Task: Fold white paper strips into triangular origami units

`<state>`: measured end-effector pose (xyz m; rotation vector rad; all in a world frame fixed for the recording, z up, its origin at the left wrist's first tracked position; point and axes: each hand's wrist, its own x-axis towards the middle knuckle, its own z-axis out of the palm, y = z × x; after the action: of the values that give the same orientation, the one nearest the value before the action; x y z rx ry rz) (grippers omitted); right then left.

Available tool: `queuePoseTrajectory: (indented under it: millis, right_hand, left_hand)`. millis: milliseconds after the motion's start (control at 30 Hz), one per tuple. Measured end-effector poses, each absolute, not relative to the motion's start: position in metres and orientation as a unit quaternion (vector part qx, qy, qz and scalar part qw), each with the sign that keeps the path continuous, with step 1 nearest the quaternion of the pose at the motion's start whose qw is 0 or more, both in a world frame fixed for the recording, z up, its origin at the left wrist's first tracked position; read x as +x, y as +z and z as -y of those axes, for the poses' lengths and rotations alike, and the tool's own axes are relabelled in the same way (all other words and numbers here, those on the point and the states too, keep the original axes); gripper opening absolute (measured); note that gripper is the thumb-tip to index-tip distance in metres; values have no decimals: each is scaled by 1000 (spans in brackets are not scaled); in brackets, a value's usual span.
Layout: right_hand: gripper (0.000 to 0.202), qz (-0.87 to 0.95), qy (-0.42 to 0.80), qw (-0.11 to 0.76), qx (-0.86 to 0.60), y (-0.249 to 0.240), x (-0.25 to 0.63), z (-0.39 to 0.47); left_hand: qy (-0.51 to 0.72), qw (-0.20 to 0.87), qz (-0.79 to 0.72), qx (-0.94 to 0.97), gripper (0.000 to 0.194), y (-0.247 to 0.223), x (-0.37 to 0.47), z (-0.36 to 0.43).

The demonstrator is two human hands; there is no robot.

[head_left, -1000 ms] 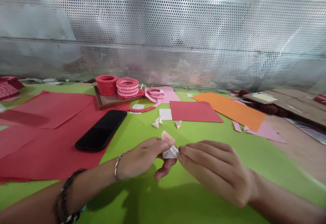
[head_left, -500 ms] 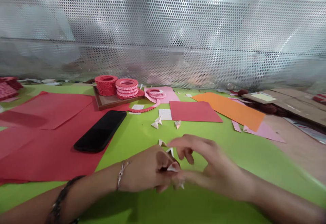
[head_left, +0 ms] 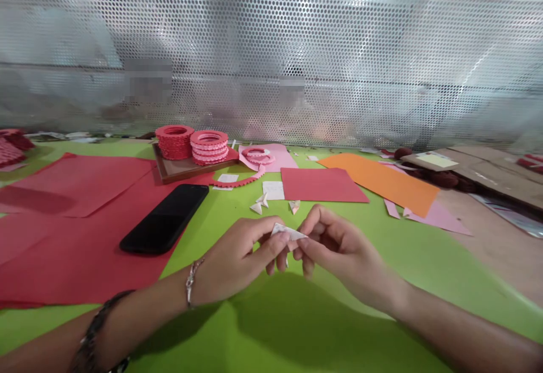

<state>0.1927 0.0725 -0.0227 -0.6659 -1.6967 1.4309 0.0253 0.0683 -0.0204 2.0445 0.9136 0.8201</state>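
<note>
Between both hands is a small folded piece of white paper [head_left: 290,232], raised over the green tabletop. My left hand [head_left: 241,257] pinches its left end between thumb and forefinger. At the right end, my right hand [head_left: 337,248] is closed with thumb and forefinger on the paper. A white tip shows below the fingers; I cannot make out whether it is part of the same paper. Just beyond my hands lie small folded paper triangles [head_left: 259,204], with a single folded paper piece [head_left: 294,207] to their right.
A black phone [head_left: 166,218] rests on red paper sheets [head_left: 80,248] at left. Stacks of red and pink rings [head_left: 210,148] sit on a brown tray [head_left: 163,176]. Red card [head_left: 324,185], orange paper [head_left: 384,183] and cardboard [head_left: 479,172] lie right. A perforated metal panel [head_left: 263,51] stands behind.
My hands have risen and come together on the folded paper, which now shows clearly between the fingertips. My right hand, spread before, has closed on it.
</note>
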Motion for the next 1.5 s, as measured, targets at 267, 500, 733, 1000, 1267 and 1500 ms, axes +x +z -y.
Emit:
queuePoseTrajectory:
  millis: [267, 500, 733, 1000, 1267, 1500]
  right_hand:
    - [15, 711, 589, 349, -160, -22, 203, -80]
    - [16, 712, 597, 333, -157, -21, 204, -80]
    - [10, 721, 589, 317, -181, -20, 202, -78]
    - [16, 743, 560, 294, -219, -17, 201, -73]
    - [18, 746, 561, 289, -214, -18, 203, -71]
    - [19, 754, 567, 283, -173, -17, 205, -73]
  left_hand:
    - [342, 329, -387, 791, 34, -19, 23, -66]
    - [323, 359, -381, 788, 35, -20, 25, -66]
    - [311, 306, -333, 836, 34, -22, 23, -66]
    - [301, 319, -313, 842, 35, -21, 24, -66]
    - [285, 423, -343, 789, 34, -23, 26, -63]
    - [267, 497, -372, 737, 29, -24, 28, -62]
